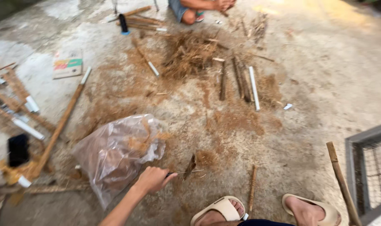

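Your left hand [153, 180] gripped a thin metal tool [186, 171], tip at a bark scrap [190, 165], beside the plastic bag [115, 152], your right hand unseen.

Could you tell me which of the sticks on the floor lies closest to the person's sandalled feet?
The short brown stick lying between the two sandals; the other sticks lie farther off, toward the fibre pile.

Pale grey concrete floor [324, 75] strewn with rust-brown fibre pile [188, 54]; clear plastic bag [115, 152]; cream sandals [219, 207]; brown sticks [58, 125] tipped white; black phone [18, 150].
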